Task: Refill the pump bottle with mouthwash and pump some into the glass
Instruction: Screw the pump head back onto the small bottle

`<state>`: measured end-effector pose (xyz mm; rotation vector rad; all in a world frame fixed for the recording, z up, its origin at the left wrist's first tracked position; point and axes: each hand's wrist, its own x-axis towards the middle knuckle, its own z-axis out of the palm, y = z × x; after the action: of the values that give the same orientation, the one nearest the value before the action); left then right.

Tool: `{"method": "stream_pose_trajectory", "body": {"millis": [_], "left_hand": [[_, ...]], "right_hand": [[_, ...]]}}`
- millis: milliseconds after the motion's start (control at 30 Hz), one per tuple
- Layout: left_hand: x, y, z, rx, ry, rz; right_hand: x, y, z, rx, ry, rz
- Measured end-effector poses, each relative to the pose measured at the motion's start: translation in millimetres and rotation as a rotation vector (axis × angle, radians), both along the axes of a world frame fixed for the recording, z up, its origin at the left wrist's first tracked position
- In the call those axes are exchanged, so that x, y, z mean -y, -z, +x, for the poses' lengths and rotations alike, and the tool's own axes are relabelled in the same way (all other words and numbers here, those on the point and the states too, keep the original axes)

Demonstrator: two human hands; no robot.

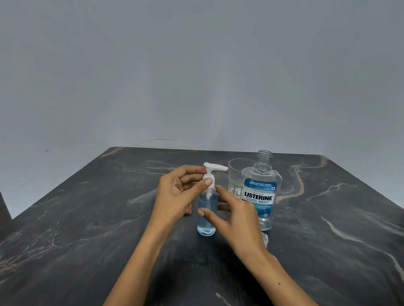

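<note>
A small clear pump bottle with pale blue liquid stands upright mid-table, its white pump head on top with the spout pointing right. My left hand pinches the pump's white collar between thumb and fingers. My right hand is beside the bottle's body, thumb touching its front, fingers spread behind it. The Listerine mouthwash bottle stands uncapped just right of it. A clear glass stands behind, between the two bottles.
A white cap lies on the dark marble table, partly hidden by my right wrist. A grey wall rises behind the table's far edge. The table's front edge runs along the bottom.
</note>
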<state>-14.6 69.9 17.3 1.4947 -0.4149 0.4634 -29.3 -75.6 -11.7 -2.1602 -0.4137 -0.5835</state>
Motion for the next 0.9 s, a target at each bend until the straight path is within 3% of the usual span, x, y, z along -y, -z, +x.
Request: {"method": "stream_pose_trajectory", "body": {"millis": [200, 367, 500, 733, 900], "left_hand": [[22, -2, -5, -0.047, -0.075, 0.044], [12, 0, -3, -0.066, 0.047, 0.01], [5, 2, -5, -0.036, -0.167, -0.029], [-8, 2, -10, 0.003, -0.103, -0.044], [4, 3, -15, -0.057, -0.186, -0.004]], "right_hand": [[-6, 0, -4, 0.009, -0.062, 0.031], [-8, 1, -2, 0.025, -0.088, 0.012], [-7, 2, 0, -0.019, -0.078, 0.009], [-7, 2, -2, 0.009, -0.065, 0.02], [-8, 3, -1, 0.011, -0.044, 0.008]]}}
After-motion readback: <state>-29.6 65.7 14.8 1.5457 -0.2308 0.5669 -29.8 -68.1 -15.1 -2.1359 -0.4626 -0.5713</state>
